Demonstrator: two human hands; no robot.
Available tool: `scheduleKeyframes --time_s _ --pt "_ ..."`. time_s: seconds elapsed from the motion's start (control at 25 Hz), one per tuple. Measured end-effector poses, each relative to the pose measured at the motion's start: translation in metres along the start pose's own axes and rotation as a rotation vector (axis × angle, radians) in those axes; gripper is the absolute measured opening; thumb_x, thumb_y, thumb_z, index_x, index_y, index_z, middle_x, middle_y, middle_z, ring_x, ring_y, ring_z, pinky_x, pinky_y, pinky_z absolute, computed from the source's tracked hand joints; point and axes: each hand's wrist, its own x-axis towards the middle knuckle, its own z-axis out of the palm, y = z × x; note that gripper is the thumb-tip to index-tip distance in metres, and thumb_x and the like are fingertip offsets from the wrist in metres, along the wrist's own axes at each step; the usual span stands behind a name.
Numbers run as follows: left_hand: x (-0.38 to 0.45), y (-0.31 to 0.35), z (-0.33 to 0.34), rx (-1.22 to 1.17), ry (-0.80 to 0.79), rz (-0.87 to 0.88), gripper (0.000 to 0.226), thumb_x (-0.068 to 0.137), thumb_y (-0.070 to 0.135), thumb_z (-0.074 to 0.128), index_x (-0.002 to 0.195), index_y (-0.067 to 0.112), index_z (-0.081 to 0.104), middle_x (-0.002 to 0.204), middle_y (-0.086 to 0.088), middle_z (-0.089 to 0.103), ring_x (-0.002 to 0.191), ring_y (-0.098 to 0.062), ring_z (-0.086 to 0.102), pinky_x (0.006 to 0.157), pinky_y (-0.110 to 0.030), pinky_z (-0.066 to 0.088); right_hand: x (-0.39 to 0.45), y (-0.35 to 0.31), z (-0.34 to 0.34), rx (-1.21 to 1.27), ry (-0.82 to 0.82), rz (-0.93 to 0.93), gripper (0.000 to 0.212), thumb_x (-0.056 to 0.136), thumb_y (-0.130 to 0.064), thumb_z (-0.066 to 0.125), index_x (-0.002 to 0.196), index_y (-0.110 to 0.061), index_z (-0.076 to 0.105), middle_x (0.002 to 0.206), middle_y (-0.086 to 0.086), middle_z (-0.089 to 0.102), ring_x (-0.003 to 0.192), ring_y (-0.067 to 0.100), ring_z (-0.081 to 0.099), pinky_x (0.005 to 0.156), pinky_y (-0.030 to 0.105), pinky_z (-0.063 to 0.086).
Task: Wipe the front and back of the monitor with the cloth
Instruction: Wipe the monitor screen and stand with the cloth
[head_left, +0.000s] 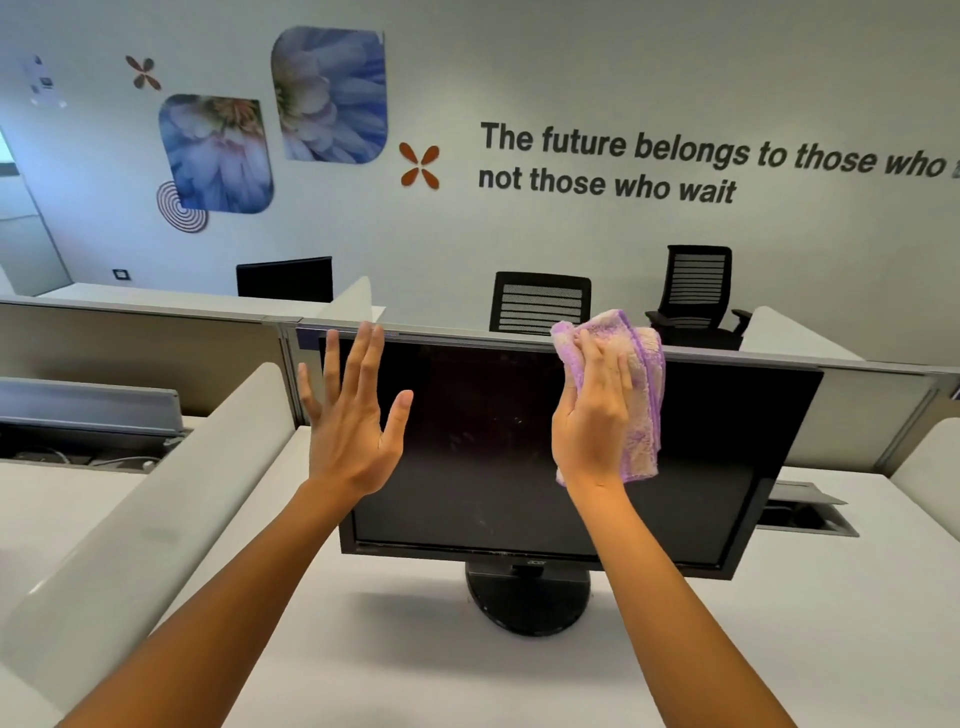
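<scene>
On the white counter (415, 675), a black monitor (493, 467) on a round stand (527, 597), screen dark and facing this way. Against the upper right part of the screen, a purple and cream cloth (641, 395), bunched up, top corner poking above the monitor's edge. Pressed on the cloth, the right hand (592, 410), grip clamped on it. By the screen's left side, the left hand (353, 415), fingers spread apart, holding nothing.

At frame centre, the right hand (592, 415) presses a purple cloth (631, 389) against the dark monitor (493, 467) near its top edge, while the left hand (353, 426), fingers spread, is raised before its left side.
</scene>
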Motion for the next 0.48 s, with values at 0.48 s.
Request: scheduleKeyframes --time_s 0.48 --pt "-0.016 -0.035 -0.015 0.028 0.105 -0.158 0.071 0.099 0.056 0.021 0.161 0.021 0.013 0.170 0.001 0.007 0.157 -0.019 -0.006 0.123 -0.055 -0.005 -0.024 -0.098 0.071 0.119 -0.200 -0.284 0.056 0.087 0.003 0.069 0.140 -0.003 0.053 0.140 0.013 0.058 0.135 0.027 0.050 0.120 0.036 0.026"
